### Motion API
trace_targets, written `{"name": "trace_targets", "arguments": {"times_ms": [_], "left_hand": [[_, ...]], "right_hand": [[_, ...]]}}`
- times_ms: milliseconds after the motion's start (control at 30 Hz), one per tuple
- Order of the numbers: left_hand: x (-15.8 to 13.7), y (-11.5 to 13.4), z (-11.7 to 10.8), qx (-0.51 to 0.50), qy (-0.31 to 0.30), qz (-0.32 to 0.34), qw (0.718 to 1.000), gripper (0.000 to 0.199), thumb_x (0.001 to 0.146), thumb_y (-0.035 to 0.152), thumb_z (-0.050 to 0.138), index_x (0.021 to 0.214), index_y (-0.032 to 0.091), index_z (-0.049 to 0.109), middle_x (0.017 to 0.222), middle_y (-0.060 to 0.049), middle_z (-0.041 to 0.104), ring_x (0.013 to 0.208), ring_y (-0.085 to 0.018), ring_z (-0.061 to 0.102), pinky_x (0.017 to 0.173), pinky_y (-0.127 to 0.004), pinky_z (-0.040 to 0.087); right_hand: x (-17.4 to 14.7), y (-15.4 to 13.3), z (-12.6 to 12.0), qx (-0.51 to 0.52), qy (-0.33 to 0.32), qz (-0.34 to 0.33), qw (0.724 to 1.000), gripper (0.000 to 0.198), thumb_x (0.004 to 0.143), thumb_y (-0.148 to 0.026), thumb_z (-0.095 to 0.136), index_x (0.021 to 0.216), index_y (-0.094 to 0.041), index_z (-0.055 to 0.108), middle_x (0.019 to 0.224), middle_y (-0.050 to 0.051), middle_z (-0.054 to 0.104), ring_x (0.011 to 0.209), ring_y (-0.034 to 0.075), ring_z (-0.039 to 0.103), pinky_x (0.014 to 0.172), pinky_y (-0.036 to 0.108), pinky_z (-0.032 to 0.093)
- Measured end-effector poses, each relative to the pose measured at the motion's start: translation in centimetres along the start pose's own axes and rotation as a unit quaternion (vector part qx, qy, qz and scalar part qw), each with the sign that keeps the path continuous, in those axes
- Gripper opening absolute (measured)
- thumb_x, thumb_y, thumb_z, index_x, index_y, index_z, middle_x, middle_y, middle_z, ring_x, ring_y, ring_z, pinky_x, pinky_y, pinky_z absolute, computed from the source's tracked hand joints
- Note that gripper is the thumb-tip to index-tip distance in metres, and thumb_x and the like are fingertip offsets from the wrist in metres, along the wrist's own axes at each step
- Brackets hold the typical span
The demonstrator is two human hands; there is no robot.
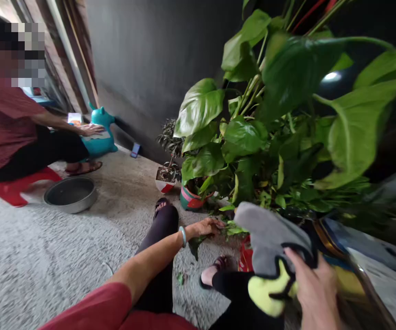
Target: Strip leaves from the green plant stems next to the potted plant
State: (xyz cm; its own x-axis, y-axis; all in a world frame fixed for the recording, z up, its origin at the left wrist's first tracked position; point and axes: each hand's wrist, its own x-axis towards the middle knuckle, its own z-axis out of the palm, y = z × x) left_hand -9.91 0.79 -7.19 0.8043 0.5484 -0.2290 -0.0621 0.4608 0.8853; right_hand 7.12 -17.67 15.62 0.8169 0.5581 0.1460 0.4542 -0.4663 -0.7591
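My left hand, with a pale bangle on its wrist, reaches down into the low leaves. Its fingers curl around a dark green leaf, which hangs below the palm; the fingertips are partly hidden. In my right hand is a soft grey cloth with black and yellow patterning, bunched and slightly blurred. The cloth is raised in front of the foliage. Above both hands spreads a large broad-leaved potted plant. A green pot with a pink band stands just beyond my left hand.
A small pot with a dark-leaved plant stands by the black wall. At left, a seated person rests a hand on a turquoise animal-shaped seat. A grey basin and a phone are on the floor.
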Motion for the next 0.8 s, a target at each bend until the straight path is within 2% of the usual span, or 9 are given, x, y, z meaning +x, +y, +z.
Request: {"name": "trace_targets", "arguments": {"times_ms": [100, 233, 333, 400, 467, 567, 633, 700, 800], "left_hand": [[-1.0, 0.0, 0.6, 0.08, 0.012, -0.026, 0.996, 0.053, 0.065, 0.027, 0.085, 0.115, 0.017, 0.074, 0.066, -0.002, 0.063, 0.062, -0.019, 0.062, 0.071, -0.034, 0.052], [-2.7, 0.7, 0.9, 0.054, 0.027, -0.021, 0.998, 0.037, 0.067, 0.017, 0.078, 0.104, 0.015, 0.075, 0.067, -0.002, 0.066, 0.057, -0.014, 0.058, 0.065, -0.029, 0.049], [-3.9, 1.6, 0.7, -0.024, 0.054, 0.0, 0.998, 0.027, 0.068, 0.014, 0.076, 0.095, 0.015, 0.073, 0.075, -0.004, 0.07, 0.063, -0.015, 0.061, 0.067, -0.028, 0.05], [-4.5, 2.2, 0.7, -0.083, 0.049, -0.02, 0.995, 0.033, 0.067, 0.015, 0.075, 0.1, 0.016, 0.071, 0.08, -0.005, 0.07, 0.066, -0.017, 0.064, 0.068, -0.03, 0.051], [-5.0, 2.7, 1.1, -0.137, 0.027, -0.045, 0.989, 0.04, 0.067, 0.016, 0.077, 0.106, 0.019, 0.067, 0.087, -0.005, 0.07, 0.069, -0.018, 0.066, 0.068, -0.032, 0.052], [-5.4, 3.0, 1.8, -0.194, 0.014, -0.067, 0.979, 0.04, 0.071, 0.021, 0.078, 0.108, 0.021, 0.064, 0.093, -0.005, 0.069, 0.073, -0.019, 0.068, 0.072, -0.035, 0.054], [-5.5, 2.9, 2.0, -0.214, 0.02, -0.081, 0.973, 0.037, 0.076, 0.029, 0.076, 0.109, 0.021, 0.064, 0.096, -0.005, 0.069, 0.077, -0.02, 0.068, 0.074, -0.036, 0.054], [-5.6, 2.6, 1.6, -0.229, 0.021, -0.091, 0.969, 0.034, 0.081, 0.036, 0.072, 0.111, 0.021, 0.063, 0.101, -0.006, 0.07, 0.079, -0.02, 0.068, 0.076, -0.036, 0.054], [-5.6, 1.8, 0.7, -0.23, 0.031, -0.105, 0.967, 0.03, 0.086, 0.044, 0.066, 0.102, 0.019, 0.064, 0.094, -0.006, 0.07, 0.075, -0.02, 0.067, 0.072, -0.035, 0.053]], "right_hand": [[0.9, -1.1, 2.0, -0.005, 0.017, -0.002, 1.0, 0.06, 0.057, -0.06, 0.06, 0.098, -0.016, 0.068, 0.107, 0.025, 0.072, 0.114, 0.044, 0.063, 0.099, 0.055, 0.046], [-3.3, -1.2, 6.1, 0.012, -0.17, -0.028, 0.985, 0.033, 0.046, -0.047, 0.068, 0.071, -0.025, 0.068, 0.078, 0.013, 0.074, 0.087, 0.038, 0.071, 0.085, 0.049, 0.054], [-5.4, -1.3, 3.5, 0.025, -0.242, -0.037, 0.969, 0.032, 0.045, -0.051, 0.07, 0.068, -0.027, 0.07, 0.075, 0.01, 0.074, 0.082, 0.037, 0.071, 0.082, 0.048, 0.055], [-4.0, -2.5, 0.1, 0.019, -0.191, -0.034, 0.981, 0.04, 0.048, -0.056, 0.07, 0.074, -0.026, 0.071, 0.081, 0.014, 0.075, 0.09, 0.04, 0.07, 0.086, 0.051, 0.053], [-1.0, -4.6, -2.2, -0.015, -0.052, -0.034, 0.998, 0.047, 0.056, -0.055, 0.071, 0.088, -0.022, 0.073, 0.094, 0.022, 0.074, 0.103, 0.042, 0.068, 0.089, 0.05, 0.05], [3.1, -7.4, -0.5, -0.072, 0.064, -0.053, 0.994, 0.055, 0.076, -0.044, 0.063, 0.117, -0.009, 0.07, 0.117, 0.033, 0.067, 0.122, 0.043, 0.061, 0.096, 0.05, 0.045], [3.5, -7.7, 3.3, -0.071, 0.009, -0.061, 0.996, 0.047, 0.073, -0.034, 0.063, 0.113, -0.01, 0.071, 0.108, 0.028, 0.071, 0.117, 0.042, 0.064, 0.095, 0.051, 0.046], [1.7, -6.2, 6.7, -0.058, -0.079, -0.062, 0.993, 0.031, 0.06, -0.028, 0.067, 0.088, -0.018, 0.074, 0.083, 0.016, 0.074, 0.098, 0.039, 0.07, 0.087, 0.048, 0.05], [-2.4, -2.4, 7.8, -0.019, -0.197, -0.072, 0.978, 0.022, 0.052, -0.033, 0.068, 0.071, -0.023, 0.071, 0.07, 0.006, 0.073, 0.083, 0.033, 0.071, 0.077, 0.041, 0.054]]}}
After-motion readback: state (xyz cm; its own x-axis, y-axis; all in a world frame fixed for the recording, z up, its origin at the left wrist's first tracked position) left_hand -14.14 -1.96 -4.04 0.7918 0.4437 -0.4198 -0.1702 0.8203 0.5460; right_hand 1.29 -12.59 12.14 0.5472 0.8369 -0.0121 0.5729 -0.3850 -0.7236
